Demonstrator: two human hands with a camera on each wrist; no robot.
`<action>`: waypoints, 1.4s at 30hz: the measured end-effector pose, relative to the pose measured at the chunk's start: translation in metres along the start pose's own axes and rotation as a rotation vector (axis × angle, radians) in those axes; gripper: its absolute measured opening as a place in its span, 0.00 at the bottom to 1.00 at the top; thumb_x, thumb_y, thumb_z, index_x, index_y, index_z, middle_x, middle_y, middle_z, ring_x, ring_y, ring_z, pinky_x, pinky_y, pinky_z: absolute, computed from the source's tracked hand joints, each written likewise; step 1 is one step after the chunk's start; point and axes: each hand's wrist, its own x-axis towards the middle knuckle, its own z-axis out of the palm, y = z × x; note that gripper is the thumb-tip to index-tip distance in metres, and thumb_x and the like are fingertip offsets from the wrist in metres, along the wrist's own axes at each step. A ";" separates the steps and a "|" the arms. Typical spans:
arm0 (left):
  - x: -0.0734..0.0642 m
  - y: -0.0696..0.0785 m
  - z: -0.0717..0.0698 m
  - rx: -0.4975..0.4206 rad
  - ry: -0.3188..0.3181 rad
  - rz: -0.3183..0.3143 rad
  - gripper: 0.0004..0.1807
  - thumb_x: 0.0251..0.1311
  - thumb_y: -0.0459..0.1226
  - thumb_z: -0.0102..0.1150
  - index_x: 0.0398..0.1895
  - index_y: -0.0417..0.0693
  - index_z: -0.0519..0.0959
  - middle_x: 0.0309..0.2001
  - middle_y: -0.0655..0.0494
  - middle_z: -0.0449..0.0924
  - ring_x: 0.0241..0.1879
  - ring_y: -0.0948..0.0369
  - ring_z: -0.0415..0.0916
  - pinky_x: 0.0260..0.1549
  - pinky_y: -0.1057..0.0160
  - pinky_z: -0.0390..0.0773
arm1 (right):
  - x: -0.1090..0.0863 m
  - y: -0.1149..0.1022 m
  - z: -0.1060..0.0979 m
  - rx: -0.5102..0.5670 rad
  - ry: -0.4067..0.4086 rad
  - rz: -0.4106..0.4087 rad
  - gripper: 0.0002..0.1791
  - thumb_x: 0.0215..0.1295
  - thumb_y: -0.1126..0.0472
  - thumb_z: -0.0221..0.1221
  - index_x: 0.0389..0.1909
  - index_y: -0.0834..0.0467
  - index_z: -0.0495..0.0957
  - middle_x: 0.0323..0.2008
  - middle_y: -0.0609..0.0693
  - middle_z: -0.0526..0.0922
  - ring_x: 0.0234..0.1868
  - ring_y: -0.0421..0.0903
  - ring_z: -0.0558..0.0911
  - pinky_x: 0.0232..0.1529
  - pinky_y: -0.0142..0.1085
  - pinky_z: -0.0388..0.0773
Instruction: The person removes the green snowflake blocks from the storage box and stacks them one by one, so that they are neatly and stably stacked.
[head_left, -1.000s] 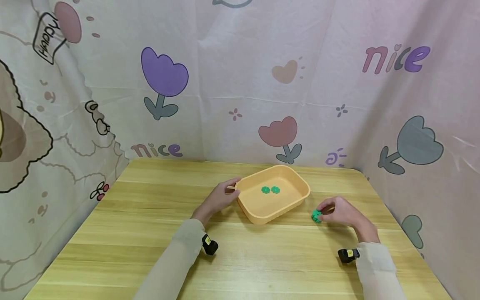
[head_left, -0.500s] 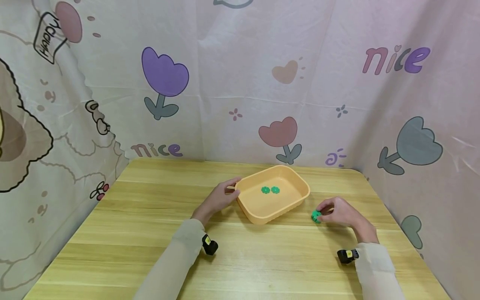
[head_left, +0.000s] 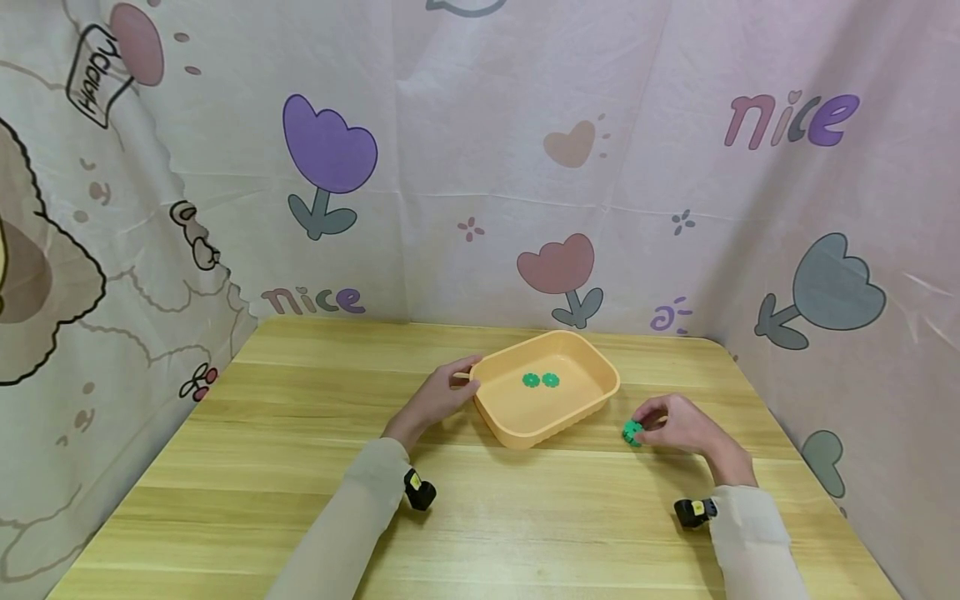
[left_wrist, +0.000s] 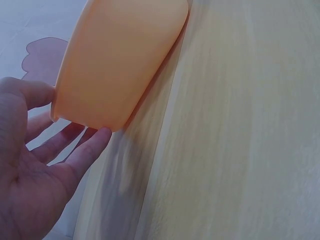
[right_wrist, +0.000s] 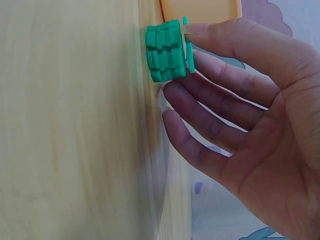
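A yellow-orange plastic tray (head_left: 517, 417) stands at the back middle of the table. My left hand (head_left: 438, 396) grips its left end, with a thumb and fingers at the rim and end wall in the left wrist view. Inside the tray lie two flat green notched discs (head_left: 542, 380) side by side. Right of the tray, a short stack of green notched discs (right_wrist: 165, 52) sits on the table. My right hand (head_left: 678, 427) pinches a single thin green disc (right_wrist: 190, 57), which is slightly separated from the top of the stack. The remaining fingers curve loosely beside the stack.
The wood-grain table (head_left: 300, 400) extends around the tray to both sides and toward me. A patterned cloth (head_left: 450, 167) hangs close behind its back edge and along the sides. Black wrist cameras (head_left: 419, 490) sit at both cuffs.
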 end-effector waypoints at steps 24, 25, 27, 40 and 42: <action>0.001 -0.003 -0.001 -0.022 -0.023 0.026 0.30 0.76 0.38 0.55 0.79 0.53 0.65 0.69 0.41 0.70 0.67 0.41 0.73 0.58 0.45 0.82 | -0.002 -0.002 0.000 0.014 -0.008 0.004 0.15 0.57 0.62 0.75 0.41 0.65 0.85 0.37 0.56 0.88 0.37 0.40 0.83 0.39 0.28 0.83; 0.001 -0.002 -0.001 -0.020 -0.023 0.025 0.30 0.76 0.38 0.55 0.79 0.53 0.65 0.69 0.41 0.70 0.67 0.41 0.73 0.58 0.46 0.82 | -0.002 -0.001 0.000 0.013 -0.007 0.008 0.15 0.56 0.62 0.75 0.41 0.65 0.85 0.38 0.55 0.88 0.37 0.40 0.83 0.39 0.28 0.83; 0.001 -0.002 -0.001 -0.014 -0.022 0.027 0.30 0.76 0.38 0.55 0.79 0.54 0.65 0.69 0.41 0.70 0.66 0.42 0.74 0.57 0.47 0.83 | -0.002 -0.001 -0.001 0.014 -0.007 0.011 0.15 0.58 0.61 0.74 0.42 0.65 0.85 0.38 0.55 0.88 0.38 0.40 0.83 0.40 0.28 0.82; 0.002 0.000 0.000 0.007 -0.003 0.008 0.30 0.75 0.38 0.55 0.79 0.54 0.66 0.68 0.46 0.72 0.65 0.45 0.75 0.55 0.53 0.84 | -0.002 -0.021 -0.012 0.021 0.126 -0.106 0.16 0.67 0.59 0.68 0.49 0.66 0.84 0.44 0.55 0.89 0.43 0.36 0.83 0.46 0.31 0.83; 0.001 0.000 0.000 0.007 -0.002 0.009 0.30 0.75 0.37 0.55 0.78 0.54 0.66 0.68 0.45 0.72 0.65 0.44 0.75 0.55 0.53 0.84 | 0.001 -0.028 -0.014 0.030 0.142 -0.128 0.15 0.67 0.60 0.68 0.48 0.67 0.85 0.43 0.55 0.89 0.42 0.36 0.84 0.46 0.31 0.84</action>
